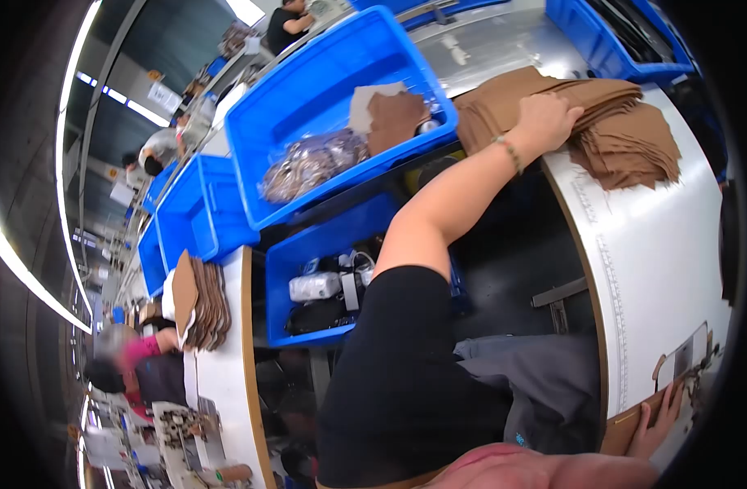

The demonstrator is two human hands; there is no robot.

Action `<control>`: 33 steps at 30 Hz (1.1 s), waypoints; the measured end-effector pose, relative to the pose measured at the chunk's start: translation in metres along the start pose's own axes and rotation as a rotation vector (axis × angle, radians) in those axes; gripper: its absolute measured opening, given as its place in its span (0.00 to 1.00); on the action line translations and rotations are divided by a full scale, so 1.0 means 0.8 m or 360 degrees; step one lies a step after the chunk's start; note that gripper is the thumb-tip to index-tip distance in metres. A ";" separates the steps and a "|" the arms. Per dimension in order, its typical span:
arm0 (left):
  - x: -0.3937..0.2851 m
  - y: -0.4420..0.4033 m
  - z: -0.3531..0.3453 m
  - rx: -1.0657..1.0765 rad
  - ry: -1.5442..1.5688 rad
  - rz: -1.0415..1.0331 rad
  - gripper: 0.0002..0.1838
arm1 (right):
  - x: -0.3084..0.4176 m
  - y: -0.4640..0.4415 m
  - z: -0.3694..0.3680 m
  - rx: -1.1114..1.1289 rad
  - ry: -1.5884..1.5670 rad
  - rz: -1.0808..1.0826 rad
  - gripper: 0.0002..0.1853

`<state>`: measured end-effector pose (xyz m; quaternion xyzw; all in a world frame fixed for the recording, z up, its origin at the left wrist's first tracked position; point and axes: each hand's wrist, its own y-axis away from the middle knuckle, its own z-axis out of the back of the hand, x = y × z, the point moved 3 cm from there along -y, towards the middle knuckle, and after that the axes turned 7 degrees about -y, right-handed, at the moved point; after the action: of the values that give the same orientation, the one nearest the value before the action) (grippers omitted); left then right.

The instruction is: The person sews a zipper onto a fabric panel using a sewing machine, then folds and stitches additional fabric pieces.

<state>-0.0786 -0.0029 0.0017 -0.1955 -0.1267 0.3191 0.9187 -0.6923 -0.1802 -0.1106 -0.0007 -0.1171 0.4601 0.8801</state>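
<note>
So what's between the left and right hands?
Past the cloth under the left hand, white table with a ruler strip along its edge, up to the brown piece at the right hand, in head view.

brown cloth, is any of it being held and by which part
Can't tell for sure: the left hand is on top of the pile, near its middle; the right hand is on the brown piece, grip unclear.
</note>
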 end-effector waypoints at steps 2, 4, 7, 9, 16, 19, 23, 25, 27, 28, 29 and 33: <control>0.021 -0.015 0.003 0.0505 0.0214 0.0102 0.27 | -0.027 -0.001 -0.010 0.0019 0.0024 0.0091 0.33; 0.019 -0.040 -0.023 0.0361 0.0084 0.0027 0.22 | -0.044 -0.002 -0.020 0.0019 0.0052 0.0144 0.33; 0.011 -0.053 -0.033 0.0357 -0.0019 -0.0048 0.17 | -0.052 -0.004 -0.026 0.0012 0.0072 0.0152 0.32; 0.010 -0.055 -0.033 0.0372 -0.0060 -0.0102 0.14 | -0.050 -0.003 -0.023 0.0027 0.0108 0.0154 0.32; 0.007 -0.071 -0.011 0.0379 -0.0151 -0.0256 0.12 | -0.024 -0.005 -0.010 0.0015 0.0065 0.0147 0.31; 0.001 -0.069 -0.020 0.0296 -0.0272 -0.0309 0.11 | -0.003 -0.009 -0.007 -0.0020 0.0056 0.0033 0.28; 0.002 -0.067 -0.004 0.0272 -0.0395 -0.0341 0.13 | 0.017 0.002 -0.009 -0.0219 -0.0094 -0.0037 0.25; 0.005 -0.065 0.057 0.0328 -0.0446 -0.0227 0.12 | 0.044 0.001 0.001 -0.0290 -0.0125 -0.0115 0.24; 0.021 -0.080 0.080 0.0216 -0.0450 -0.0267 0.13 | 0.066 -0.001 0.012 -0.0339 -0.0204 -0.0129 0.24; 0.027 -0.094 0.091 0.0159 -0.0414 -0.0261 0.14 | 0.078 -0.005 0.018 -0.0390 -0.0204 -0.0116 0.24; 0.003 -0.077 0.134 0.0121 -0.0451 -0.0301 0.17 | 0.088 -0.008 0.026 -0.0403 -0.0166 -0.0083 0.24; -0.074 -0.026 0.206 0.0005 -0.0213 -0.0710 0.21 | 0.108 -0.011 0.047 -0.0436 -0.0112 -0.0057 0.27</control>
<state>-0.1720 -0.0098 0.1512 -0.1397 -0.2270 0.1205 0.9562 -0.6454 -0.1194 -0.0550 -0.1026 -0.2094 0.4238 0.8752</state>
